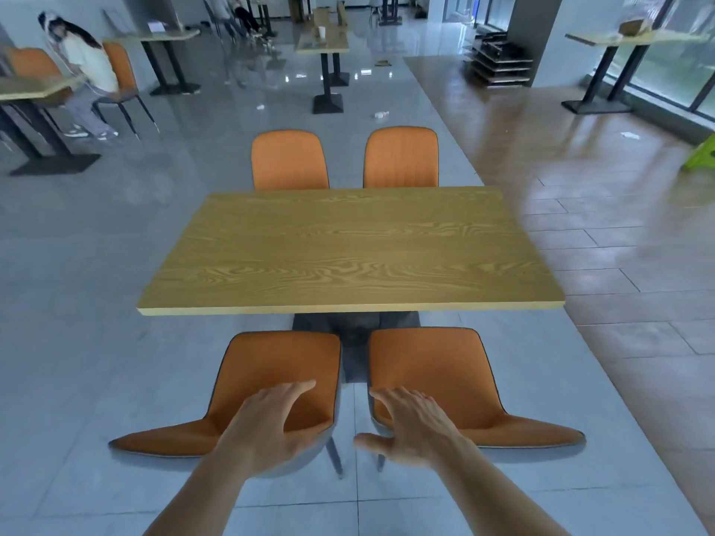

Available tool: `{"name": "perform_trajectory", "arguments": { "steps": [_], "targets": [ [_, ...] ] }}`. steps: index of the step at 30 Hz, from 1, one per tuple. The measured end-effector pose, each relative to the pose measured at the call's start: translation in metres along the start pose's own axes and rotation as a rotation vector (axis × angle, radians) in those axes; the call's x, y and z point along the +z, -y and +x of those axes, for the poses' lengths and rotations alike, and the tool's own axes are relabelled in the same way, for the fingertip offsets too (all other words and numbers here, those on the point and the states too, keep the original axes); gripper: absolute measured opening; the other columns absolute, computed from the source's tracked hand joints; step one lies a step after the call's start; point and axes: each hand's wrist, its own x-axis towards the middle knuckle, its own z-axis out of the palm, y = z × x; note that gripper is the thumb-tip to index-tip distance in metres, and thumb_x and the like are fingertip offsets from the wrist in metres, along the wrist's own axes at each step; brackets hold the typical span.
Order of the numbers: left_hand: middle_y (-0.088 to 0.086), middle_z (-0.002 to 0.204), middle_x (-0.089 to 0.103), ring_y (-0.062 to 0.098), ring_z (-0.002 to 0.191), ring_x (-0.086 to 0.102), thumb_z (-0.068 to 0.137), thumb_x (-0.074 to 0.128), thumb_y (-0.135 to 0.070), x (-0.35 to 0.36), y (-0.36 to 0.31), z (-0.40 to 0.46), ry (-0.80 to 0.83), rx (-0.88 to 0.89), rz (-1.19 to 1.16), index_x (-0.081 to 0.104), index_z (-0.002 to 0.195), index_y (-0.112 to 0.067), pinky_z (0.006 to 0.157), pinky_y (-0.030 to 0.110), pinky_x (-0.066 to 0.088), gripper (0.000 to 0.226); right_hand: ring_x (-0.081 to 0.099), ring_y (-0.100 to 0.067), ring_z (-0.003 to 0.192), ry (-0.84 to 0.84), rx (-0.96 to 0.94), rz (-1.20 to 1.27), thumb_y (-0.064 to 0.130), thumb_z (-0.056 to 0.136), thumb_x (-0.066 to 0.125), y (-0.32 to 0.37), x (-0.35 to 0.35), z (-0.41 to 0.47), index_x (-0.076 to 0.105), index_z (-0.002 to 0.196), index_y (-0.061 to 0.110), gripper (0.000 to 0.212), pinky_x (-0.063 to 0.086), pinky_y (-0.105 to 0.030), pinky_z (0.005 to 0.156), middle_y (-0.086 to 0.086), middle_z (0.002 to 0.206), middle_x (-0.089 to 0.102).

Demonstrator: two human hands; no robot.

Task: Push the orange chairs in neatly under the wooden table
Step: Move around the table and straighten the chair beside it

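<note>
A wooden table [348, 249] stands in the middle of the view. Two orange chairs stand at its near side, backrests towards me: the near left chair [271, 365] and the near right chair [437, 365]. Their seats reach under the table's near edge. My left hand [271, 423] lies flat on the top of the left chair's backrest, fingers spread. My right hand [410, 423] rests the same way on the right chair's backrest, thumb out over the gap. At the far side, the far left chair [290, 160] and the far right chair [400, 158] stand close against the table.
Grey tiled floor [96, 265] lies to the left, brown tiles [619, 245] to the right. Other tables [323, 44] stand further back. A person [87, 67] sits on an orange chair at the far left. A green stool [702, 156] is at the right edge.
</note>
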Motion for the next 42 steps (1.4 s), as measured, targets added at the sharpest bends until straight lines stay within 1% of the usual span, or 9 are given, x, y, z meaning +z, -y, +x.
{"name": "perform_trajectory", "arguments": {
  "steps": [4,9,13,16,20,26,29,34,42],
  "targets": [
    [-0.024,0.151,0.029,0.010,0.135,0.033,0.067,0.054,-0.084,-0.031,0.081,-0.032,0.038,-0.024,0.010,0.018,0.144,-0.051,0.107,0.040,0.038,0.091,0.045,-0.023,0.130,-0.004,0.048,0.012,0.085,0.076,0.049,0.082,0.031,0.021,0.029,0.149,0.030,0.094,0.035,-0.041,0.106,0.000,0.146,0.046],
    [-0.026,0.145,0.037,0.008,0.129,0.038,0.046,0.051,-0.097,-0.049,0.187,-0.064,0.097,-0.064,0.043,0.014,0.141,-0.058,0.102,0.044,0.042,0.110,0.040,-0.023,0.134,0.020,0.080,0.073,0.082,0.074,0.054,0.167,0.073,0.047,0.025,0.151,0.033,0.096,0.034,-0.042,0.107,0.001,0.149,0.042],
    [-0.022,0.148,0.035,0.010,0.132,0.034,0.049,0.068,-0.082,-0.053,0.235,-0.077,0.176,-0.022,0.062,0.019,0.146,-0.047,0.109,0.034,0.033,0.114,0.038,-0.025,0.135,0.045,0.076,0.023,0.080,0.072,0.060,0.204,0.100,0.065,0.024,0.151,0.031,0.100,0.030,-0.044,0.112,0.000,0.150,0.042],
    [-0.022,0.146,0.037,0.010,0.129,0.037,0.054,0.071,-0.074,-0.049,0.260,-0.072,0.203,-0.019,0.100,0.024,0.145,-0.045,0.107,0.031,0.034,0.106,0.047,-0.028,0.126,0.051,0.092,-0.071,0.071,0.073,0.067,0.217,0.118,0.084,0.030,0.147,0.030,0.092,0.033,-0.046,0.109,-0.003,0.135,0.053],
    [-0.021,0.129,0.050,0.003,0.101,0.045,0.068,0.073,-0.061,-0.038,0.276,-0.064,0.181,0.030,0.093,0.034,0.138,-0.047,0.088,0.022,0.041,0.081,0.056,-0.031,0.110,0.025,0.157,-0.256,0.048,0.080,0.073,0.229,0.137,0.106,0.046,0.132,0.027,0.062,0.040,-0.052,0.098,-0.004,0.112,0.061],
    [-0.016,0.116,0.063,0.008,0.099,0.061,0.078,0.073,-0.050,-0.020,0.287,-0.055,0.032,0.068,0.135,0.049,0.127,-0.043,0.084,0.027,0.049,0.055,0.060,-0.028,0.093,-0.072,0.216,-0.339,0.015,0.082,0.071,0.230,0.153,0.120,0.057,0.109,0.024,0.031,0.044,-0.042,0.086,-0.002,0.095,0.062],
    [-0.014,0.110,0.066,0.011,0.094,0.064,0.080,0.073,-0.042,-0.017,0.287,-0.057,-0.005,0.074,0.170,0.053,0.123,-0.041,0.082,0.030,0.052,0.047,0.060,-0.027,0.090,-0.121,0.203,-0.325,0.009,0.080,0.068,0.229,0.161,0.118,0.058,0.102,0.024,0.029,0.042,-0.041,0.085,0.000,0.089,0.062],
    [-0.014,0.109,0.066,0.013,0.094,0.064,0.080,0.074,-0.035,-0.015,0.289,-0.065,-0.010,0.061,0.196,0.055,0.120,-0.042,0.082,0.031,0.052,0.045,0.060,-0.026,0.085,-0.162,0.192,-0.293,0.003,0.076,0.064,0.230,0.174,0.112,0.062,0.097,0.025,0.030,0.045,-0.042,0.088,0.002,0.079,0.062],
    [-0.014,0.099,0.070,0.014,0.085,0.067,0.076,0.078,-0.034,-0.023,0.301,-0.066,0.022,0.017,0.267,0.057,0.117,-0.044,0.076,0.031,0.052,0.047,0.056,-0.028,0.063,-0.144,0.149,-0.319,0.000,0.065,0.072,0.244,0.173,0.122,0.058,0.076,0.021,0.028,0.046,-0.043,0.072,0.001,0.061,0.054]
  ]
}}
